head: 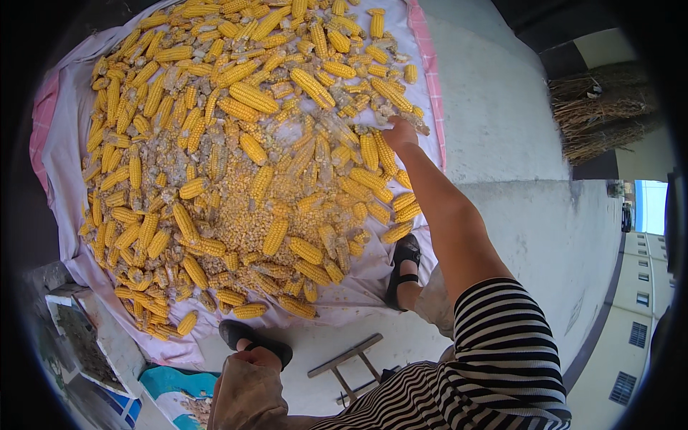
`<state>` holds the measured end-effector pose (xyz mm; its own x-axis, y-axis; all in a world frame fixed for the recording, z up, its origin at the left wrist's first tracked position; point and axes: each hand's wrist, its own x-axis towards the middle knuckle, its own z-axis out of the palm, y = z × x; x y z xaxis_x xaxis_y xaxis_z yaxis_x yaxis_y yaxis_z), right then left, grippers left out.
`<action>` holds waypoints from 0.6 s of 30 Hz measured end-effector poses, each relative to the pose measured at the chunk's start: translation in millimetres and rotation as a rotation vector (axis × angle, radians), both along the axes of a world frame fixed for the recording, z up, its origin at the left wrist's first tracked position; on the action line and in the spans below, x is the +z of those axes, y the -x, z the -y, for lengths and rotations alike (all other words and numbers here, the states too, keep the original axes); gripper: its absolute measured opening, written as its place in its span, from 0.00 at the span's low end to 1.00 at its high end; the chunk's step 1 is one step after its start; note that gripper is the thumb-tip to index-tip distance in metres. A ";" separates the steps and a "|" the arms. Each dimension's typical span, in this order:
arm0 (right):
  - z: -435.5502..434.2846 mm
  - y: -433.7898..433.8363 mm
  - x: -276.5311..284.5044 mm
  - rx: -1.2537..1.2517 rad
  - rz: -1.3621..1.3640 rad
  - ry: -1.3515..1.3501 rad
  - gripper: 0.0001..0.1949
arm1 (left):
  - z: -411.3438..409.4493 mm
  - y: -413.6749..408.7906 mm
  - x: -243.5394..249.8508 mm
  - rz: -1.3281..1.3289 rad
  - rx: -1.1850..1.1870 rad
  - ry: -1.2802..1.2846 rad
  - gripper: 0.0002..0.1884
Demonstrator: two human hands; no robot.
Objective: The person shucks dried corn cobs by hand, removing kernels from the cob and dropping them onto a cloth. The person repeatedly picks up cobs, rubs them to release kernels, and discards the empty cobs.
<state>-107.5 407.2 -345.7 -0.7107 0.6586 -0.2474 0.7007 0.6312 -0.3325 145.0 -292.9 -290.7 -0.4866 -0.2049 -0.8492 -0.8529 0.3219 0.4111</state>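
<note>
My right arm stretches to the far right side of a big heap of yellow corn cobs (250,97). There my right hand (400,134) is closed around a pale, dried-out corn cob (420,127), whose ends show on both sides of the fingers. Plump cobs (379,153) lie just beside and below the wrist. Loose corn kernels (242,220) cover the middle of the heap, mixed with grey, mouldy-looking cobs (217,158). Of my left hand nothing is clear; skin at the left trouser cuff (263,356) could be ankle or hand.
A pale cloth with pink edges (432,91) lies under the corn. My dark shoes (404,263) stand at its near edge. Behind me is a low wooden stool (346,355). A teal-and-white sack (177,384) lies lower left, and dry stalk bundles (596,113) stand right.
</note>
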 end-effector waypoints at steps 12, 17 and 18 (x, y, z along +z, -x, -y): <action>3.0 65.4 -36.7 0.018 0.037 -0.261 0.30 | 1.0 -14.2 -9.3 0.159 0.011 0.031 0.08; 0.8 32.1 -52.3 0.135 -0.165 -0.230 0.27 | 3.9 -14.5 -3.0 0.133 -0.010 0.004 0.08; 2.2 26.9 -52.6 0.151 -0.160 -0.197 0.26 | 4.5 -14.7 -1.3 0.119 -0.010 -0.006 0.08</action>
<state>-134.4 405.0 -398.3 -0.8239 0.5668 -0.0019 0.5426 0.7876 -0.2921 159.7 -297.3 -292.1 -0.3840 -0.1953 -0.9024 -0.8926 0.3285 0.3088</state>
